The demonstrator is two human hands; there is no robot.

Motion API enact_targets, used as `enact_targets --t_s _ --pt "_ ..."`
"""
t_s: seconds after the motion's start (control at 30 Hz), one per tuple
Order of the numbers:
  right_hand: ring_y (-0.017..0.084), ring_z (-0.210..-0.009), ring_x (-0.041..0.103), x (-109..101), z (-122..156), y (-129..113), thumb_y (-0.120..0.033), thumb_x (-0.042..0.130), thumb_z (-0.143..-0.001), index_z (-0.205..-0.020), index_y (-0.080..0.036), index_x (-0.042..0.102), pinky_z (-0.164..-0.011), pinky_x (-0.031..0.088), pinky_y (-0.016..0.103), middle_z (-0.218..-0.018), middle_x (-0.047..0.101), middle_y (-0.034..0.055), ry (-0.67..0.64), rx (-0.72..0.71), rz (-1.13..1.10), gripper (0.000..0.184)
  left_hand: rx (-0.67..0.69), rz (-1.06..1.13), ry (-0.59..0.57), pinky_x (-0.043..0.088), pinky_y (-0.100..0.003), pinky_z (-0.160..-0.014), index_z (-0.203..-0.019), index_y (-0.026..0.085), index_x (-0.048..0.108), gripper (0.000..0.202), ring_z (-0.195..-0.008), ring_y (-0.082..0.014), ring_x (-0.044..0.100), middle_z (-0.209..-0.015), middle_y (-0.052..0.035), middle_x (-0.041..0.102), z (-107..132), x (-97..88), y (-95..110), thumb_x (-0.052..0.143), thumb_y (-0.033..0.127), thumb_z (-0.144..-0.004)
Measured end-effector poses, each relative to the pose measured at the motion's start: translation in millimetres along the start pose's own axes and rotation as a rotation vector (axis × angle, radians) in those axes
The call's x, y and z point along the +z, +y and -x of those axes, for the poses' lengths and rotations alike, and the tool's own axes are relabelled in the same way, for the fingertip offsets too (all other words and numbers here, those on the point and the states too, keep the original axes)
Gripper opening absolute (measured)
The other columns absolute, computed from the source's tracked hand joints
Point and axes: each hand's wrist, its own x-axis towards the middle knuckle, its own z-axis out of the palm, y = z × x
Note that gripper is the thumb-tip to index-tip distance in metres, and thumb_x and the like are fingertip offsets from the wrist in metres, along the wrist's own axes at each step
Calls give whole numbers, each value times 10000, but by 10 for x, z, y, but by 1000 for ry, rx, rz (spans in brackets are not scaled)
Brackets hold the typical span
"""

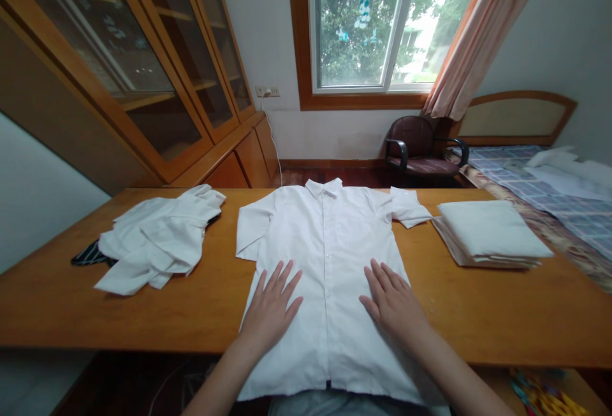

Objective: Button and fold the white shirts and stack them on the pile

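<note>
Our left hand [270,308] and right hand [394,304] both lie palm down with fingers spread, gripping nothing, and appear to rest on the white shirt [329,288]. It lies front up across the middle of the surface [201,314], directly under us, its long axis running near to far. Its collar [324,189] sits at the far edge, beyond our fingertips, and its hem reaches past the near edge.

We have the button line between our hands, left hand on the shirt's left half, right hand on its right, so each is nearer its own side edge. Both sleeves lie farther off: the left sleeve [252,231] bends down beside the body, while the right sleeve [408,207] juts right, toward a folded white stack [492,228]. Well left is a loose white heap [162,237].
</note>
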Motion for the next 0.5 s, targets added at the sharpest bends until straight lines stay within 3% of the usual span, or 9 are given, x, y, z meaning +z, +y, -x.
enact_targets --t_s 0.17,0.23,0.37,0.5 --pt "341 -1142 583 -330 -151 -116 -447 541 -936 -1230 -213 636 -932 468 471 -1335 610 149 -66 -31 24 387 24 -63 59 203 -521 -1200 -1512 319 352 535 -1482 -267 267 -1606 -23 307 118 23 6 409 424 -991" --pt "314 -1153 576 -394 -305 -150 -404 524 -955 -1218 -202 635 -967 455 448 -1326 614 133 -42 -64 5 350 36 -104 81 200 -516 -1199 -1511 308 358 534 -1480 -266 270 -1608 -25 302 158 29 12 410 419 -992" --pt "310 -1317 468 -287 -657 -166 -369 491 -973 -1351 -148 555 -1108 347 454 -1443 525 145 46 -93 -29 443 49 -161 88 201 -500 -1196 -1510 300 364 540 -1480 -264 269 -1613 -22 287 252 5 7 416 425 -987" --pt "318 -1407 371 -62 -853 -138 -400 456 -986 -1405 -141 515 -1142 303 472 -1526 431 136 33 -67 -52 496 49 -179 95 232 -481 -1185 -1509 309 366 549 -1471 -258 290 -1607 -14 302 401 -49 -42 429 439 -979"
